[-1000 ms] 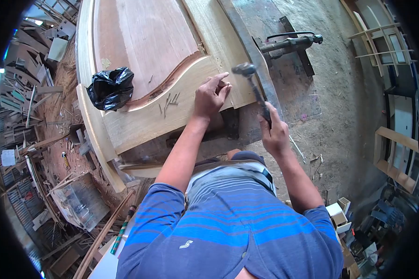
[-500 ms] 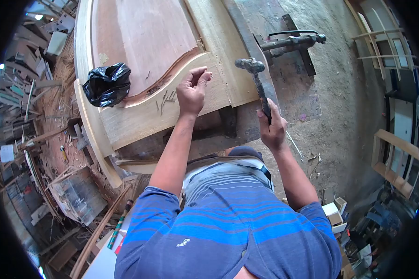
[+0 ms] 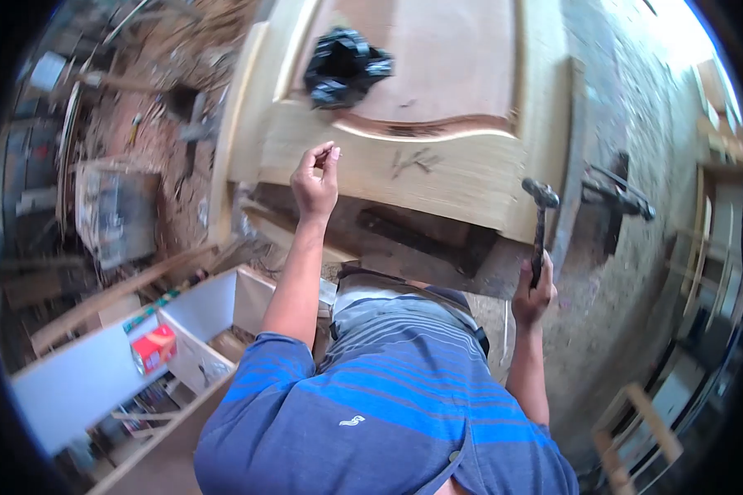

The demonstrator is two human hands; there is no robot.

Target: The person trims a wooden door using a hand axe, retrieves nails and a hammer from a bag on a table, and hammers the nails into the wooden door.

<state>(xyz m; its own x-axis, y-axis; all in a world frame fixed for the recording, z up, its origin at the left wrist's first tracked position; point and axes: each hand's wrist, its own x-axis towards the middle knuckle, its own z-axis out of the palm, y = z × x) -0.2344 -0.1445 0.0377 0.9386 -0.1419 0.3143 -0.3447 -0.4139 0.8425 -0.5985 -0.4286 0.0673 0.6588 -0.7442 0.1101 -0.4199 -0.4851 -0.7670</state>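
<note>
My left hand point(image 3: 315, 181) is over the lower rail of a wooden panelled door point(image 3: 462, 186), left of a small pile of nails point(image 3: 417, 159). Thumb and fingertips are pinched together; whatever they hold is too small to make out. My right hand point(image 3: 534, 294) grips a hammer point(image 3: 541, 198) by its dark handle, head up, near the door's right corner. A crumpled black plastic bag point(image 3: 347, 70) lies on the door's panel, beyond my left hand. A curved moulding edge point(image 3: 437, 126) runs between the panel and the rail.
A metal clamp point(image 3: 619, 198) sticks out at the workbench's right side. To the lower left stands an open white cabinet carcass point(image 3: 66, 388) with a red box point(image 3: 153, 348) in it. Wood scraps litter the floor at left; wooden frames point(image 3: 636, 429) stand at right.
My view has turned to the left. My left hand has moved from the right of the nails to their left, still pinched. My right hand still holds the hammer, now beside the door's right corner.
</note>
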